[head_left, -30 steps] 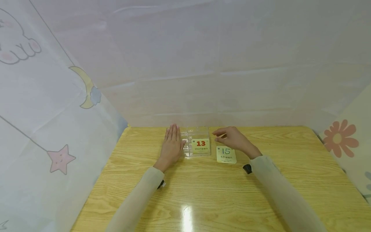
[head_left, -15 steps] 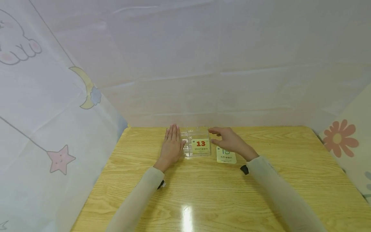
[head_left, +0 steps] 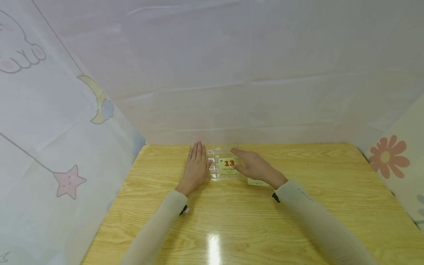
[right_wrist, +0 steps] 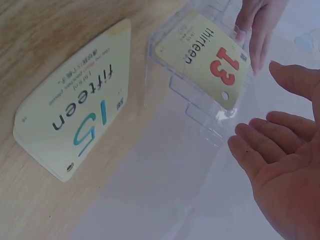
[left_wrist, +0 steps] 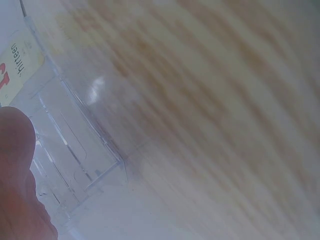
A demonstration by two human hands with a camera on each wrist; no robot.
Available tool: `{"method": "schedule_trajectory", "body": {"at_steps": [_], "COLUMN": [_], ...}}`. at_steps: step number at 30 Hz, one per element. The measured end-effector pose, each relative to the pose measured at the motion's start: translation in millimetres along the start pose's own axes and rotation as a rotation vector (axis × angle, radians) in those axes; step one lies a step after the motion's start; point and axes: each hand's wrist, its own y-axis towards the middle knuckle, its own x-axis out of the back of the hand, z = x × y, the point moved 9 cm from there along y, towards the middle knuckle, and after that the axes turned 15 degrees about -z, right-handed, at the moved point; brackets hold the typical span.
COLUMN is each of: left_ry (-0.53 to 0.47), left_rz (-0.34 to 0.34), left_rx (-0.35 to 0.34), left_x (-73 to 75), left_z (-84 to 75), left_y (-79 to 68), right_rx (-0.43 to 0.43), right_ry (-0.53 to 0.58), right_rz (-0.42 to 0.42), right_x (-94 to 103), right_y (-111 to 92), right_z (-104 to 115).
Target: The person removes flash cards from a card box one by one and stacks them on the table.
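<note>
A clear plastic stand (head_left: 222, 150) with stepped tiers lies near the back edge of the table. On its right part rests a pale yellow card reading "13 thirteen" (right_wrist: 212, 57). My left hand (head_left: 195, 166) lies flat over the stand's left part, fingers straight and together. My right hand (head_left: 257, 168) hovers at the stand's right side, thumb and fingers spread apart and holding nothing; in the head view it overlaps the thirteen card's right edge. A small stack of cards topped by "15 fifteen" (right_wrist: 82, 100) lies on the table, partly hidden under the right hand in the head view.
The wood-grain table (head_left: 232, 221) extends toward the person. A pale wall covering (head_left: 265, 73) rises behind its back edge, and a sheet printed with a moon and a star (head_left: 71, 181) hangs at the left.
My right hand has moved left, from above the fifteen cards to the stand's right edge, and now overlaps the thirteen card. The left hand has stayed put.
</note>
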Motion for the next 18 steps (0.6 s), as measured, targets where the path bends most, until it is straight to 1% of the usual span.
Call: {"method": "schedule_trajectory", "body": {"at_steps": [5,9,13,18], "left_ry": [0.001,-0.007,-0.002,-0.007], "left_rz": [0.002,-0.003,-0.011,-0.003], "left_rx": [-0.005,-0.001,0.004,0.005], "left_x": [0.9,2.8,2.8,1.8], "left_z": [-0.6,-0.7,-0.6,-0.2], "left_y": [0.2,0.1,0.4,0.1], "right_rx": [0.038,0.079,0.149,0.237], "right_ry": [-0.026,-0.083,-0.147,-0.233], "right_rz": [-0.013,-0.024,-0.052,-0.071], "right_x": [-3.8,-9.0,-14.2,-20.5], "right_y": [0.9,0.4,-0.6,-2.6], "right_z": [5.4,5.8,8.8,15.7]}}
